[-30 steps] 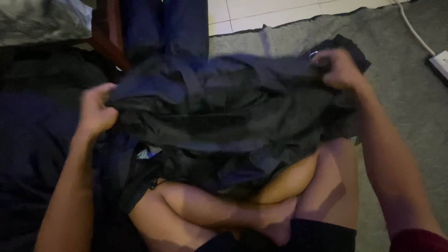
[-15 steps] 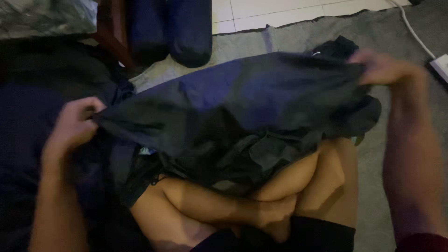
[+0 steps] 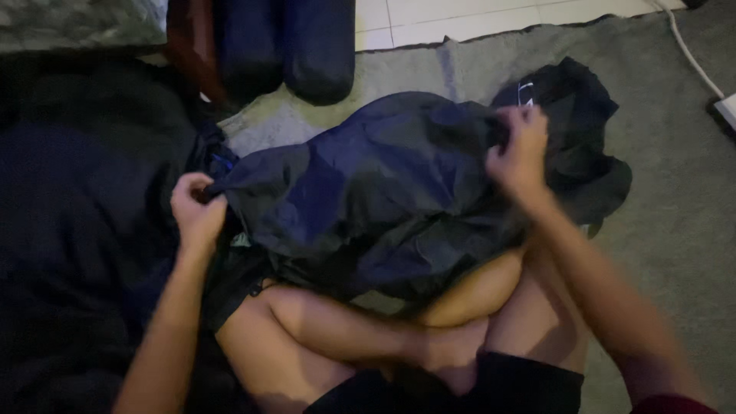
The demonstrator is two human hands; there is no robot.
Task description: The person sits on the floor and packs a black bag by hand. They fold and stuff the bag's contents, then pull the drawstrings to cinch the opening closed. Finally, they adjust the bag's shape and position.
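A dark navy, thin shiny garment (image 3: 368, 192) lies spread over my crossed bare legs (image 3: 337, 337) on a grey carpet. My left hand (image 3: 198, 208) pinches its left edge in closed fingers. My right hand (image 3: 520, 153) grips the cloth near its upper right, where it bunches into dark folds (image 3: 575, 146). The part of the garment under the folds is hidden.
A heap of dark cloth (image 3: 84, 222) fills the left side. Two dark rolled bundles (image 3: 287, 46) lie at the top beside a brown wooden leg (image 3: 188, 46). Grey carpet (image 3: 675, 230) spreads to the right, with a white cable (image 3: 690, 54) and pale floor tiles (image 3: 475, 19) beyond.
Both hands have come inward: the left from the far left, the right down from the upper right corner. The garment has dropped lower and folded in on itself.
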